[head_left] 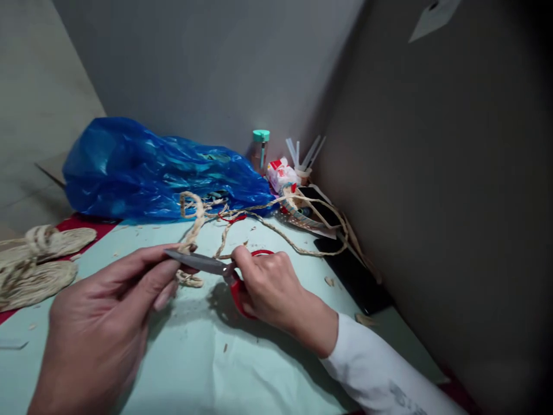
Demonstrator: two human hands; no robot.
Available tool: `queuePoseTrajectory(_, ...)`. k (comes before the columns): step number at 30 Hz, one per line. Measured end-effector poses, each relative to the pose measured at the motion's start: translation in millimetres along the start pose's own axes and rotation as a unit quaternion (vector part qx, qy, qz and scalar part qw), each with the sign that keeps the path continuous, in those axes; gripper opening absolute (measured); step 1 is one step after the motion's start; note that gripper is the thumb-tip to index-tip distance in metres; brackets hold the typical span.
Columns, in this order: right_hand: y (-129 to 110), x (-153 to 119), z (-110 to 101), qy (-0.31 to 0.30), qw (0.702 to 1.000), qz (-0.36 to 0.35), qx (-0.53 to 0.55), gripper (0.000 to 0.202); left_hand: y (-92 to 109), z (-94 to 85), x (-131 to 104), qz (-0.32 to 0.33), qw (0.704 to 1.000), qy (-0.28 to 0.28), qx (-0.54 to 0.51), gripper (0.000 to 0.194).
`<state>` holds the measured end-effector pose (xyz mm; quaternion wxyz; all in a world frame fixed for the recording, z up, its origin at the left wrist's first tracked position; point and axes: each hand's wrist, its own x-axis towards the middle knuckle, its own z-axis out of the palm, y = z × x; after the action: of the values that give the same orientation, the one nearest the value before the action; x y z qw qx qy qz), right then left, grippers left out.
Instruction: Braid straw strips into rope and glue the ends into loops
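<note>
My right hand [276, 291] is closed round the red handles of a pair of scissors [211, 265], its blades pointing left. The blade tips lie at the fingertips of my left hand [108, 311]. Pinched in that hand is a braided straw cord [196, 225], which loops upward from the fingers; a short bit of it shows below them. Whether the blades touch the cord cannot be made out. A long thin stretch of twisted cord [298, 251] curves away to the right over the table.
A blue plastic bag [142, 167] lies along the back. Woven straw soles [38, 282] rest at the left. Toward the right wall are a green-lidded jar [261, 150], a cup of white sticks [303, 172], a dark phone-like slab [354, 276] and straw scraps on the pale green cover [185, 369].
</note>
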<state>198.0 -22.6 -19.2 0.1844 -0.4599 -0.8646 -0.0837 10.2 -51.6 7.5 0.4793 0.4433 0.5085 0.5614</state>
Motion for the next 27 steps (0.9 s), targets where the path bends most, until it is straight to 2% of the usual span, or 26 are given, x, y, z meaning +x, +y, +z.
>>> queuePoseTrajectory(2,1,1,-2,-0.004,0.999,0.039,0.03,0.019,3,5.4,0,0.027,0.999,0.047,-0.004,0.011)
queuePoseTrajectory(3,3,2,-3,-0.004,0.997,0.065,0.05,0.022,5,7.9,1,0.03,0.998,0.048,-0.011,0.009)
queuePoseTrajectory(6,11,4,-3,0.004,0.985,0.141,0.102,0.028,8,12.4,6,0.031,0.999,0.026,-0.035,0.016)
queuePoseTrajectory(10,23,6,3,0.02,0.971,0.194,0.141,0.03,19,11.1,13,0.051,0.997,-0.013,-0.057,0.01)
queuePoseTrajectory(12,26,7,7,0.026,0.965,0.206,0.162,0.036,28,7.6,17,0.06,0.996,-0.031,-0.062,0.01)
queuePoseTrajectory(16,28,5,12,0.026,0.955,0.212,0.206,0.043,39,-4.2,26,0.067,0.995,-0.027,-0.067,0.013)
queuePoseTrajectory(22,39,1,17,0.043,0.935,0.264,0.232,0.045,32,-22.8,40,0.007,0.995,-0.037,-0.093,0.015)
queuePoseTrajectory(27,53,-3,22,0.009,0.93,0.299,0.212,0.049,30,-35.3,41,0.044,0.999,-0.021,-0.02,0.024)
